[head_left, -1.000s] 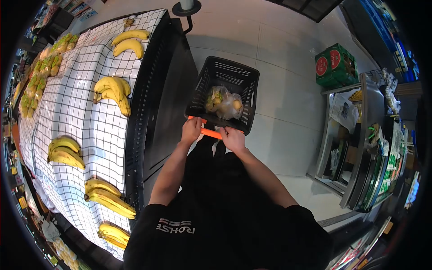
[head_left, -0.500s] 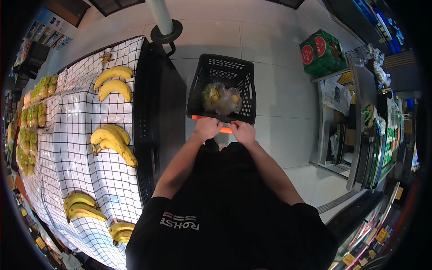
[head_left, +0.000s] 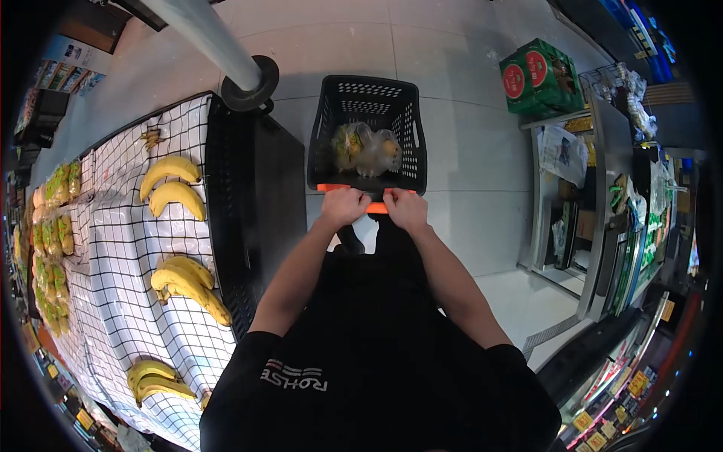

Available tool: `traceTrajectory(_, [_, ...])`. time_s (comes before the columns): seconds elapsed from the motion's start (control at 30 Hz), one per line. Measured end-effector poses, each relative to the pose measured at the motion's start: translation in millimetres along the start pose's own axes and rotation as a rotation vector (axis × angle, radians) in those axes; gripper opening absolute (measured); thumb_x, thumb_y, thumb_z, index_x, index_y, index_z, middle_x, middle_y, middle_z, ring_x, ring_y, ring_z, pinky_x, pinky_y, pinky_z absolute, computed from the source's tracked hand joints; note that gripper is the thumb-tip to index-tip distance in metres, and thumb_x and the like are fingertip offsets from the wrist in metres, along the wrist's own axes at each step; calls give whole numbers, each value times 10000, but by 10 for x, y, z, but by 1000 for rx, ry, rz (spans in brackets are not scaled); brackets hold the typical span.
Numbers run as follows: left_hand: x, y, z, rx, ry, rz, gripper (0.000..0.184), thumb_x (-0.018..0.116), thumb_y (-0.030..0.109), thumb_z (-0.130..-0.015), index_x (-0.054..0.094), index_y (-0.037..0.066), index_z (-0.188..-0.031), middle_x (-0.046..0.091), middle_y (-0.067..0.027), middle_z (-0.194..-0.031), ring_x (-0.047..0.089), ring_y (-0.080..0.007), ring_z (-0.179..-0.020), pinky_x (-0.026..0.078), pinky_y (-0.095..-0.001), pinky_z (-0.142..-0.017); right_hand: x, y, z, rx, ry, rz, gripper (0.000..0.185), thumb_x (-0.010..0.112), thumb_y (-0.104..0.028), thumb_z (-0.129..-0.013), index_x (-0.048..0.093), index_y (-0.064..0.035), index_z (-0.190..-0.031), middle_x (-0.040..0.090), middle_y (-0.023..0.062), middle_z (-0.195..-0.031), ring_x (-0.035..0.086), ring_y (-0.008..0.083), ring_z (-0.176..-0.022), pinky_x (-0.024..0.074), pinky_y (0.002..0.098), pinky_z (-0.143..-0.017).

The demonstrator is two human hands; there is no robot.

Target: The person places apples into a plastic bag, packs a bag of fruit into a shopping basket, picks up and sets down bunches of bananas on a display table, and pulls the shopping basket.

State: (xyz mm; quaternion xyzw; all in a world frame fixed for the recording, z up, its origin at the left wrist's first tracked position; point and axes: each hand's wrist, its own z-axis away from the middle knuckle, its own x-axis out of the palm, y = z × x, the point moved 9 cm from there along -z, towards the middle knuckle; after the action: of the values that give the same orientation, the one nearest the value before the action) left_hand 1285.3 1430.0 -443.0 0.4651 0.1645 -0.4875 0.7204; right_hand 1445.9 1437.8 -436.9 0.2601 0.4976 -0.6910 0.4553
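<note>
Both hands grip the orange handle point(head_left: 374, 207) of a black shopping basket point(head_left: 369, 87) in front of my body. My left hand point(head_left: 346, 206) is closed around the handle's left part. Farther right, my right hand point(head_left: 405, 209) is wrapped around the same handle. Inside the basket, against its near side, lie clear plastic bags point(head_left: 366, 148) with yellowish-green produce in them; the exact kind is hard to make out. The handle's middle shows between the two hands.
On my left, a display table with a checked cloth point(head_left: 113, 248) carries banana bunches point(head_left: 188, 286) and bagged produce point(head_left: 56, 233). A grey pole point(head_left: 218, 45) stands at its far corner. To the right are a green drinks carton point(head_left: 541, 79) and a metal cart point(head_left: 602, 203).
The basket and both hands have moved forward along the display table. Bananas and pole now sit nearer to me. Both hands keep their hold on the handle.
</note>
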Motion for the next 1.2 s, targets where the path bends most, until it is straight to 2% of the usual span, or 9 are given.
traceTrajectory(0.17, [-307,96,-403,-38,94,-38,374,457,357,-854,713,85,-823,671,-169,-757,659,-347,-740,516,-463,-709,-224,-37,-549,-56,-36,-22,385,491,-437,-872,708,-119,-860,684,149,-756,675,330,-769,529,444,-706])
traceTrajectory(0.37, [-587,146,-935,-111,142,-17,365,466,336,-851,704,67,-784,667,-169,-751,653,-351,-735,509,-463,-699,-346,-2,-1270,-143,-124,-10,385,484,-429,-867,702,-127,-961,690,154,-798,669,336,-797,517,450,-730])
traceTrajectory(0.63, [-952,200,-1492,-248,202,38,360,459,325,-853,695,67,-766,662,-165,-737,651,-353,-729,506,-461,-697,-583,-121,-2127,-271,-247,-16,394,491,-426,-867,698,-104,-962,690,164,-804,668,332,-798,512,446,-726])
traceTrajectory(0.7, [-1005,216,-1592,-268,216,53,362,455,326,-855,695,70,-766,661,-164,-734,650,-354,-725,506,-462,-697,-655,-146,-2292,-314,-162,-4,333,522,-407,-848,706,-135,-902,693,84,-748,668,307,-743,511,428,-669])
traceTrajectory(1.2, [-1632,49,-2268,-401,329,118,388,470,357,-867,720,69,-794,671,-182,-755,656,-364,-734,512,-474,-720,-841,-575,-3430,-368,-302,43,318,534,-401,-838,706,-145,-918,703,70,-810,672,284,-797,516,403,-712])
